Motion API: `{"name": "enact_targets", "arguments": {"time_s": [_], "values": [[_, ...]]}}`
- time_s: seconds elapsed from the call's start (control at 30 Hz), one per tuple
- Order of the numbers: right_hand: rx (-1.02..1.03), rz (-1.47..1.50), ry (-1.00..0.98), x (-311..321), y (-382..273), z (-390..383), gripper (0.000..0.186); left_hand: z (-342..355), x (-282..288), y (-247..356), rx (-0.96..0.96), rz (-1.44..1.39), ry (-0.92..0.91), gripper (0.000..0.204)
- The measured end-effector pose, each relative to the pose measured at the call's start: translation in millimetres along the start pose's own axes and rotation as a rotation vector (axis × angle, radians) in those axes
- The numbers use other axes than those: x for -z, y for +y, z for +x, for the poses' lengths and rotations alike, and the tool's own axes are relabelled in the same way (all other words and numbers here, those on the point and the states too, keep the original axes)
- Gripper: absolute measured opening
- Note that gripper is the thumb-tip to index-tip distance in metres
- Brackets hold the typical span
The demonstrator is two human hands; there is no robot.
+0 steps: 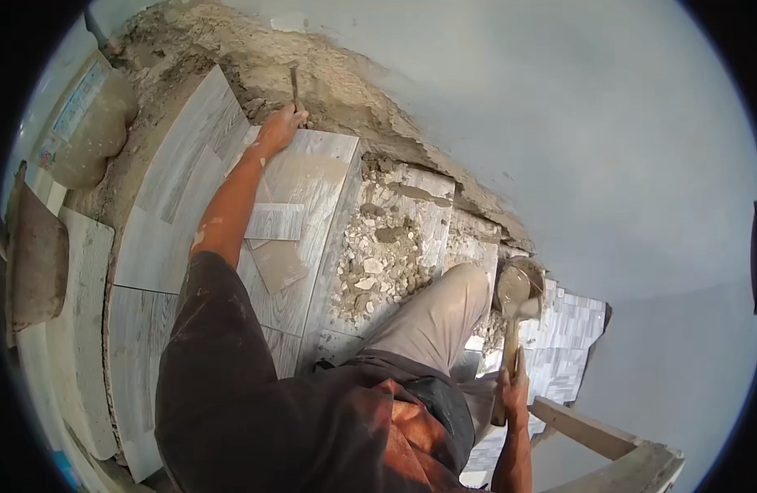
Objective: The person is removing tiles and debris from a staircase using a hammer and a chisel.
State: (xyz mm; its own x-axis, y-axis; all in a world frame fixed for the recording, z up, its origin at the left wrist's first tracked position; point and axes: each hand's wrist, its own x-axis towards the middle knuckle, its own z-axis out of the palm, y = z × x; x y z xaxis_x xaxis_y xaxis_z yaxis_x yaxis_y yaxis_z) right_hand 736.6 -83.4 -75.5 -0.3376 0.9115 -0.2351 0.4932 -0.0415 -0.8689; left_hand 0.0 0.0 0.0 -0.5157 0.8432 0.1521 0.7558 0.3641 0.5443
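My left hand [281, 131] is closed round a slim metal chisel [294, 80] that stands upright above the fingers. It is at the far edge of the grey wood-look tiles [325, 148], beside the broken strip of wall base [337, 86]. Lower right, my right hand [514, 390] grips the wooden handle of a hammer [511, 349], well apart from the chisel. The hammer's head is raised toward a round, mortar-stained container [514, 283], and I cannot tell whether they touch. A small cut tile piece [274, 222] lies on the tiled surface below my left forearm.
White and grey rubble [374, 263] covers the lower step beside my bent knee. A plain grey wall [592, 148] rises on the right. Wooden boards [592, 427] stand at lower right. A dusty sack [87, 123] and a worn metal pan [37, 255] are at far left.
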Motion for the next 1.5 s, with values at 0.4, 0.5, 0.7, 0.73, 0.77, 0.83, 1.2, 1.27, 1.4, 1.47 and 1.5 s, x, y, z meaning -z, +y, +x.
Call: {"name": "enact_targets", "arguments": {"time_s": [0.4,0.5,0.7,0.73,0.77,0.83,1.2,1.27,1.4,1.47,1.5], "values": [[0.696,-0.135,-0.129,-123.3,-344.4,168.0,0.058,-15.1,1.4,31.8,-0.039,0.117,0.118,0.049],[0.794,-0.1,-0.138,-154.5,-393.6,178.8,0.058,-22.4,6.2,35.0,-0.039,0.146,0.123,0.047],[0.896,-0.143,-0.117,-204.7,-418.8,216.1,0.059,-26.2,17.1,47.5,-0.019,0.152,0.014,0.04],[0.93,-0.247,-0.206,-207.4,-416.5,222.2,0.059,-26.2,16.1,46.9,-0.019,0.148,0.012,0.04],[0.926,-0.252,-0.203,-205.1,-412.0,226.6,0.059,-26.3,14.8,46.7,-0.036,0.126,0.032,0.039],[0.798,-0.313,-0.279,-204.8,-422.8,223.3,0.06,-26.5,15.5,37.3,-0.036,0.111,0.058,0.039],[0.885,-0.278,-0.199,-198.2,-431.0,214.9,0.059,-23.9,7.5,22.3,-0.059,0.091,0.104,0.036],[0.718,-0.167,-0.176,-196.7,-428.6,207.6,0.059,-25.3,10.5,38.0,-0.061,0.097,0.084,0.037],[0.817,-0.348,-0.231,-192.6,-422.2,229.5,0.058,-17.0,14.8,40.2,-0.069,0.116,0.061,0.037],[0.924,-0.489,-0.287,-188.2,-422.0,233.7,0.058,-17.4,14.2,39.9,-0.076,0.122,0.074,0.037],[0.9,-0.382,-0.225,-188.5,-424.3,219.8,0.059,-24.2,12.8,38.7,-0.057,0.124,0.081,0.037]]}}
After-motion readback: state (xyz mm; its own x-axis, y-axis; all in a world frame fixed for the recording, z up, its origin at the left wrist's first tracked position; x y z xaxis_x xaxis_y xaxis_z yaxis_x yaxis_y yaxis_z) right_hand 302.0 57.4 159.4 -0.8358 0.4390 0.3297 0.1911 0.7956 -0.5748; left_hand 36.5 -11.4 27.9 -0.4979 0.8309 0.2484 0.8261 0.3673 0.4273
